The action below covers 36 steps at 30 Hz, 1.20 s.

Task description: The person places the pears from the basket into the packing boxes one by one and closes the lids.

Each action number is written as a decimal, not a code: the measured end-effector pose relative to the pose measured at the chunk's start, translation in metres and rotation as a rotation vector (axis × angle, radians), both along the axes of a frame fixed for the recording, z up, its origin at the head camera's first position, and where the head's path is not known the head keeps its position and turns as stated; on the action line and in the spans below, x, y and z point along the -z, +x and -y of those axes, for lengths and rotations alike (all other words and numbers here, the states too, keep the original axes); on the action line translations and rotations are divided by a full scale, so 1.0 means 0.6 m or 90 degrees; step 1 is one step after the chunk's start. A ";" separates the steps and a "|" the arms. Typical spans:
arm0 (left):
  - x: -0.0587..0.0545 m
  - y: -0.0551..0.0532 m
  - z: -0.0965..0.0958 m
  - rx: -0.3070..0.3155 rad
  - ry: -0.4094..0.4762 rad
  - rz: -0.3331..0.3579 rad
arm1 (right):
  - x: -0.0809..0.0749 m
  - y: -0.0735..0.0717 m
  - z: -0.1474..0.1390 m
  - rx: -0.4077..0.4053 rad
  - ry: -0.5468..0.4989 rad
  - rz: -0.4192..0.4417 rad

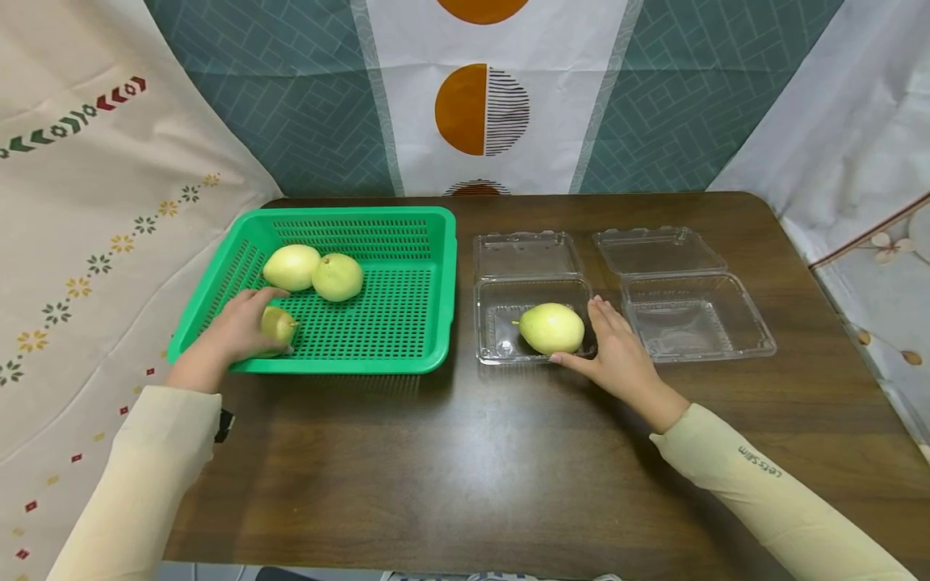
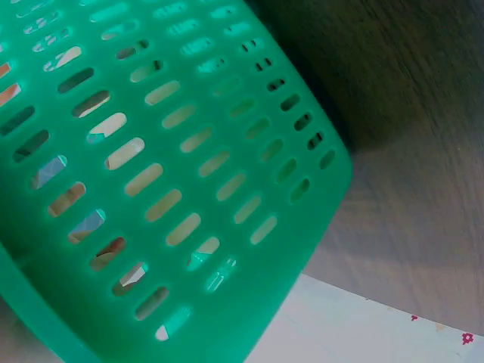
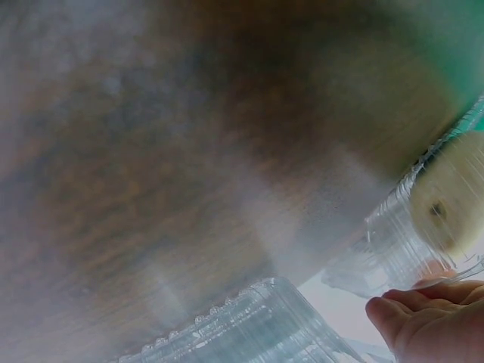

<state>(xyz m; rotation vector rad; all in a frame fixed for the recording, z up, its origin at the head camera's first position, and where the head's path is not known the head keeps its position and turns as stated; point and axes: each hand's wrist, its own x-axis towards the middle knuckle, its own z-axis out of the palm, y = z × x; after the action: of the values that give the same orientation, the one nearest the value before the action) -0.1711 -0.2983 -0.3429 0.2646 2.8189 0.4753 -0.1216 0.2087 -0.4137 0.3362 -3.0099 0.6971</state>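
Note:
My left hand (image 1: 240, 325) reaches over the near left part of a green plastic basket (image 1: 441, 323) and grips a yellow-green pear (image 1: 277, 326), its fingers partly covering it. Two more pears, one yellow (image 1: 291, 268) and one greener (image 1: 337, 277), lie touching behind it. A single pear (image 1: 552, 328) sits in an open clear plastic box (image 1: 497, 355). At that box's front right corner is my right hand (image 1: 617, 355), fingers fairly straight along the right side and thumb by the front rim. The left wrist view shows the basket's slotted side (image 2: 189, 159), not the hand.
Another open clear box (image 1: 690, 327) stands to the right, with its lid (image 1: 657, 252) folded back. Both boxes and the basket rest on a dark wooden table (image 1: 450, 476). Patterned cloths (image 1: 312, 97) hang behind and at the sides.

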 end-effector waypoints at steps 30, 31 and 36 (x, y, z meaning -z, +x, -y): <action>0.007 -0.010 0.023 0.012 -0.039 0.047 | 0.002 -0.004 -0.001 0.001 -0.001 -0.008; 0.007 -0.010 0.022 0.012 -0.039 0.048 | 0.002 -0.003 -0.001 0.001 -0.001 -0.008; 0.010 -0.008 0.023 0.011 -0.036 0.061 | 0.003 0.000 0.001 0.001 0.001 -0.006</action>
<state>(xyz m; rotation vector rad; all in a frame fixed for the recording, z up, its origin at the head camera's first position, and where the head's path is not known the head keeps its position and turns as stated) -0.1759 -0.3120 -0.3487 0.2472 2.7293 0.3933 -0.1215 0.2083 -0.4153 0.3351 -3.0019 0.6908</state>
